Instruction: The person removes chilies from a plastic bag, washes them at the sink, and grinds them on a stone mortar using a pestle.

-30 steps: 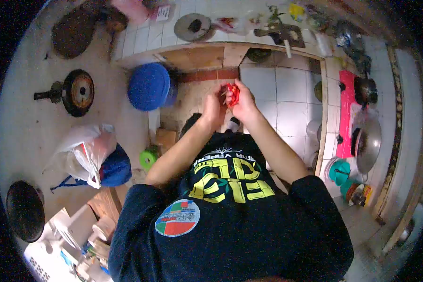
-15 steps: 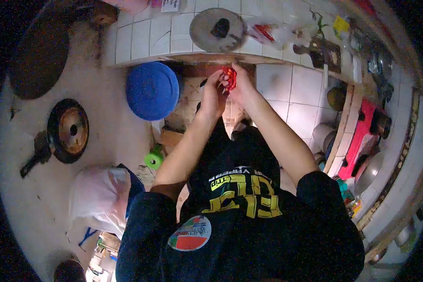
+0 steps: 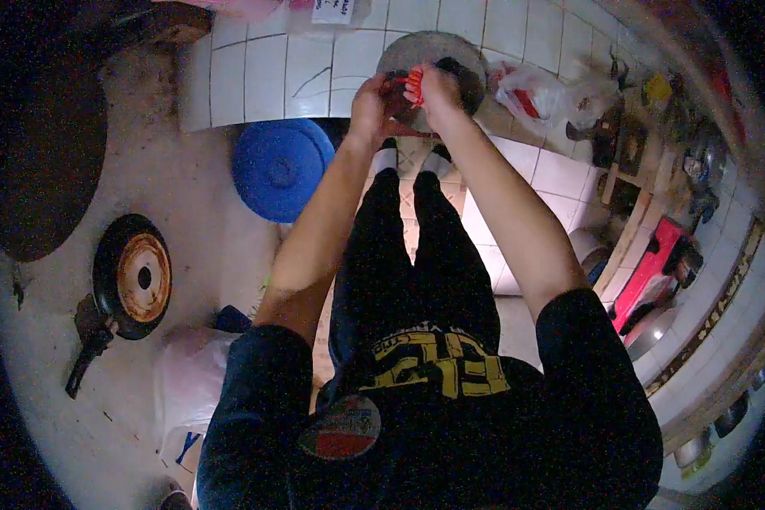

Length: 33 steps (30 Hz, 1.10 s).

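My right hand [image 3: 441,95] is closed around a small bunch of red chilies [image 3: 414,87], held above a round grey stone mortar [image 3: 397,56]. Close beside it, my left hand [image 3: 369,107] curls inward, its fingertips at the chilies; a thin red piece shows by them. Whether that piece is in its pinch is hard to see. A dark pestle [image 3: 450,66] lies on the mortar, partly behind my right hand. The mortar sits on the white tiled counter [image 3: 268,72].
Right of the mortar lies a clear plastic bag [image 3: 531,92] with something red inside. A blue round lid [image 3: 282,170] is below the counter on the left. A frying pan [image 3: 134,276] hangs on the left wall. A pink-red stove [image 3: 650,276] stands at right.
Both hands have moved forward from before the counter edge to over the mortar, with the chilies still in the right hand. The view has shifted, and the feet now show below.
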{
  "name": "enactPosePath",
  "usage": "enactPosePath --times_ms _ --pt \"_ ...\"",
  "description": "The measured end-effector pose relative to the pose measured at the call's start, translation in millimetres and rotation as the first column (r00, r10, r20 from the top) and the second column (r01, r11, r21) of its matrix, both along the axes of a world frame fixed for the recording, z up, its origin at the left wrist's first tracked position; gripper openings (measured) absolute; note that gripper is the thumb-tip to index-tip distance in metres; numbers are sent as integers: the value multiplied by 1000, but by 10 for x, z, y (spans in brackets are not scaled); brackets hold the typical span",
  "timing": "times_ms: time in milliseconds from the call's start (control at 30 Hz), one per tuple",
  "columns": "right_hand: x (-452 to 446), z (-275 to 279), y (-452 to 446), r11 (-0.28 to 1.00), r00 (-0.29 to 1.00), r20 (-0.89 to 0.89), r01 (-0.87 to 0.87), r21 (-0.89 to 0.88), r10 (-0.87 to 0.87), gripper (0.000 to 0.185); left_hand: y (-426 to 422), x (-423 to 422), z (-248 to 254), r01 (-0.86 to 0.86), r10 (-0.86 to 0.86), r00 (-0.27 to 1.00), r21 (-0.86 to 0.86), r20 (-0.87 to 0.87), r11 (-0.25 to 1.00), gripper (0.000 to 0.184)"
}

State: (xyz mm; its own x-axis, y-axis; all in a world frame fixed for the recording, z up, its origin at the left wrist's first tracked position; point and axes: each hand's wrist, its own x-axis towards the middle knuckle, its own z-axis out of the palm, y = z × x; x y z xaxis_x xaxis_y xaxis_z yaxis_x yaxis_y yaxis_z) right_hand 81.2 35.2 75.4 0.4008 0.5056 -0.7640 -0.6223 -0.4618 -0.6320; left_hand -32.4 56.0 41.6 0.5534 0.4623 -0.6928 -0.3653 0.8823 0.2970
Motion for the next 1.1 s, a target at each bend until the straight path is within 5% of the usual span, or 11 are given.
enactPosePath --times_ms 333,433,533,600,700,733,767,800,833,900,1100 --pt "274 89 51 987 990 -72 -129 -92 122 48 -144 -44 -382 140 -83 968 232 -236 963 34" --pt "252 337 2 982 981 -111 -171 -78 162 49 -232 -15 -292 172 22 949 571 -316 802 26" --pt "297 352 -25 982 979 -97 -182 -48 177 47 -246 2 -101 118 50 921 401 -385 908 24" --pt "365 310 -84 978 975 -99 -204 -32 200 46 -228 -3 -13 421 84 731 545 -677 725 25" --pt "562 243 -176 943 947 27 -322 90 321 42 -234 -24 296 515 110 716 628 -689 584 31" --pt "667 253 -201 789 640 531 -608 -94 556 43 -231 -40 279 515 109 715 625 -691 586 31" --pt "754 260 -234 595 62 792 -695 -403 608 46 -228 -63 261 655 127 630 612 -766 444 33" --pt "771 227 -243 563 -294 834 -629 -536 466 46 -238 -82 203 774 161 540 562 -826 291 35" --pt "818 206 -265 562 -292 833 -629 -537 469 46 -238 -77 146 775 159 539 560 -828 292 35" --pt "908 240 -279 333 -626 663 -573 -748 411 46 -240 -54 101 835 107 500 511 -860 204 40" --pt "1017 458 -146 39 -770 479 -512 -858 421 42 -247 -21 115 879 148 438 457 -887 136 52"
